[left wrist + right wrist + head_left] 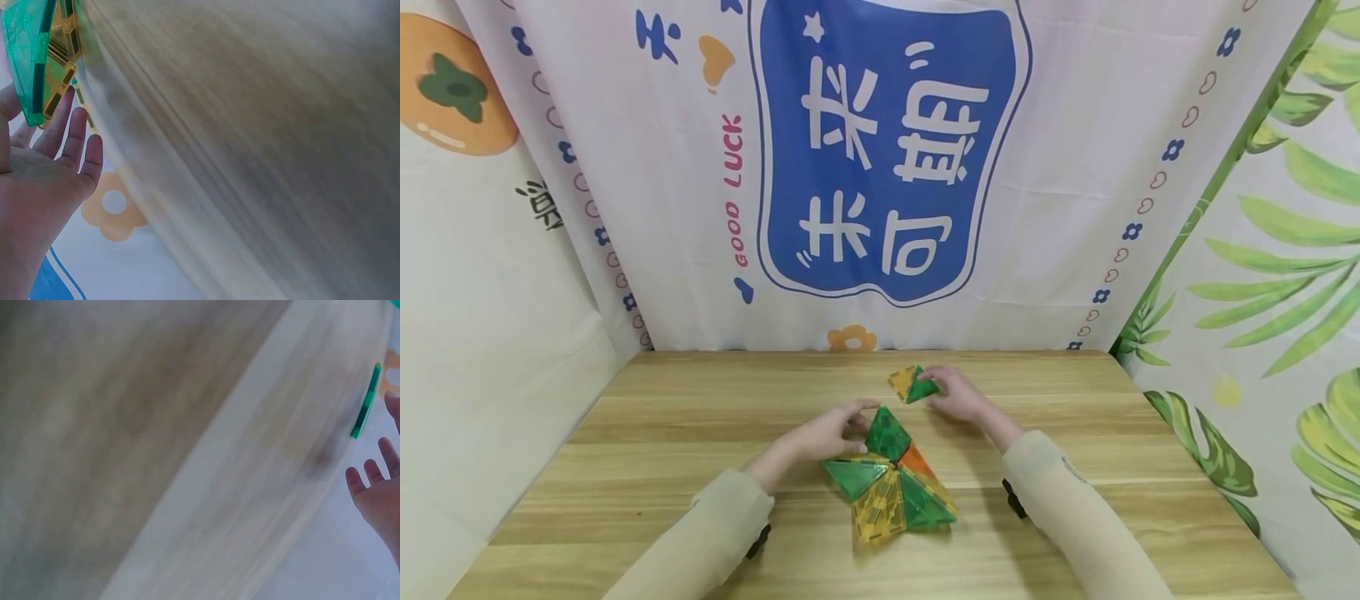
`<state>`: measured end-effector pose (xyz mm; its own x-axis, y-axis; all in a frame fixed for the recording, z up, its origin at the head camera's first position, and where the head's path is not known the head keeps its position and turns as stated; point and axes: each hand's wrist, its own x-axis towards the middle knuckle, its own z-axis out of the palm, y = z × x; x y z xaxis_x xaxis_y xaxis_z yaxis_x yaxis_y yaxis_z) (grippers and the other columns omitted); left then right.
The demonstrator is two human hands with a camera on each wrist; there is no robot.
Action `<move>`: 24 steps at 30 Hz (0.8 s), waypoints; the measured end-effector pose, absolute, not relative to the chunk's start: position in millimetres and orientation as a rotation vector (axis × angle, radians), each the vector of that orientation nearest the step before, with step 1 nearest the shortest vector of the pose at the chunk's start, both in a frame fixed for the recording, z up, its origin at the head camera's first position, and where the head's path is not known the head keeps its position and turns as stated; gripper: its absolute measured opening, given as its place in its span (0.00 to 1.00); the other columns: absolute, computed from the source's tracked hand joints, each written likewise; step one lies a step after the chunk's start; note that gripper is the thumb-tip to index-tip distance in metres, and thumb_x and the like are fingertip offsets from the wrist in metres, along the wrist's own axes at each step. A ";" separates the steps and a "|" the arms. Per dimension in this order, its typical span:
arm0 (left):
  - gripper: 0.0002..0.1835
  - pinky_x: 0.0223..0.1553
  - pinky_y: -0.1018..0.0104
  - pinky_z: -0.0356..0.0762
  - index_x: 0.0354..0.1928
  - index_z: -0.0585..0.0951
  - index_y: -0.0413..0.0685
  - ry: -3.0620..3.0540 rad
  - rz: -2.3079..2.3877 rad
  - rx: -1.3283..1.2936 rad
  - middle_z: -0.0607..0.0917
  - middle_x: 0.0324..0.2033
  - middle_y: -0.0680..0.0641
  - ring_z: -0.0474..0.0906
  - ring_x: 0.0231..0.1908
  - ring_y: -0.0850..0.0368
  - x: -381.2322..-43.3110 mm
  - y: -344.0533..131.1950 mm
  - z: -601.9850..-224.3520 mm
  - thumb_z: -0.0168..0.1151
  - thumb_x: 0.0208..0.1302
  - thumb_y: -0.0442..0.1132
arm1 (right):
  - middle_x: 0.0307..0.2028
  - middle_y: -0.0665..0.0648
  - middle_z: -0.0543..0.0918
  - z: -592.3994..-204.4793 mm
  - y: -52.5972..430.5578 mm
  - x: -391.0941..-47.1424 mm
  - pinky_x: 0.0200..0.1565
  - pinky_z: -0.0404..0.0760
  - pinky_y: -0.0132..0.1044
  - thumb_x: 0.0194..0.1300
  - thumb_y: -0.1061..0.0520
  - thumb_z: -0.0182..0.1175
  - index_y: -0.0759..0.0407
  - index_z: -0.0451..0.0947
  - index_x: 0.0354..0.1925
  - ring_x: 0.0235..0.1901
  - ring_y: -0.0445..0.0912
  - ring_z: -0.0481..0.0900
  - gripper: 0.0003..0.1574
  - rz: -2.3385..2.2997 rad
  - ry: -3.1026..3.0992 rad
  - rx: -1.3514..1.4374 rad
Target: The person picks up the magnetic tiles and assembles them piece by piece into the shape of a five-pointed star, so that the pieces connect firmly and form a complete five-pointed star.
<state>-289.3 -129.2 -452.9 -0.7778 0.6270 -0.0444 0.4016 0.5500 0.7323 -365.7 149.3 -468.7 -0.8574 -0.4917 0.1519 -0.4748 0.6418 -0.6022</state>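
A star-like build of translucent magnetic tiles stands on the table, with a green triangular tile [887,435] at its top, an orange tile [919,471] at the right and a yellow tile [880,510] at the front. My left hand [829,432] is at the build's upper left, its fingers extended and touching or very near the tiles; exact contact is unclear. In the left wrist view, a green tile [28,62] partly hides those fingers. Farther back, my right hand [957,395] reaches with spread fingers to a flat green triangular tile [922,385] lying beside a yellow tile [901,383].
The wooden table [662,433] ends at a printed white curtain [685,208] behind it. A leaf-patterned cloth [1285,275] hangs on the right, and another white cloth [482,308] on the left.
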 end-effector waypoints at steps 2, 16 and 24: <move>0.38 0.60 0.51 0.69 0.71 0.57 0.48 2.482 1.043 0.860 0.77 0.55 0.42 0.73 0.57 0.46 -287.1 -131.1 -451.5 0.63 0.62 0.38 | 0.66 0.68 0.62 -470.7 151.1 -368.4 0.66 0.54 0.59 0.60 0.62 0.62 0.62 0.71 0.60 0.66 0.63 0.57 0.29 -0.940 2.832 -0.864; 0.38 0.57 0.52 0.71 0.69 0.60 0.40 2.402 1.032 0.894 0.81 0.49 0.46 0.76 0.53 0.50 -282.6 -144.9 -450.3 0.63 0.62 0.49 | 0.69 0.64 0.60 -475.2 159.6 -366.2 0.68 0.53 0.56 0.68 0.54 0.56 0.59 0.67 0.64 0.68 0.61 0.54 0.28 -0.633 2.818 -0.909; 0.35 0.51 0.59 0.75 0.67 0.61 0.39 2.379 1.057 0.887 0.80 0.47 0.45 0.76 0.49 0.54 -278.5 -146.8 -451.5 0.61 0.64 0.47 | 0.67 0.66 0.62 -469.4 169.1 -356.8 0.67 0.55 0.56 0.67 0.56 0.57 0.61 0.70 0.62 0.68 0.61 0.56 0.26 -0.603 2.805 -0.927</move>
<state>-278.5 -146.8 -451.5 -0.7245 0.6832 -0.0912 0.3902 0.5156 0.7628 -356.8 169.1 -469.4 -0.8038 -0.5948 0.0051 -0.5445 0.7323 -0.4091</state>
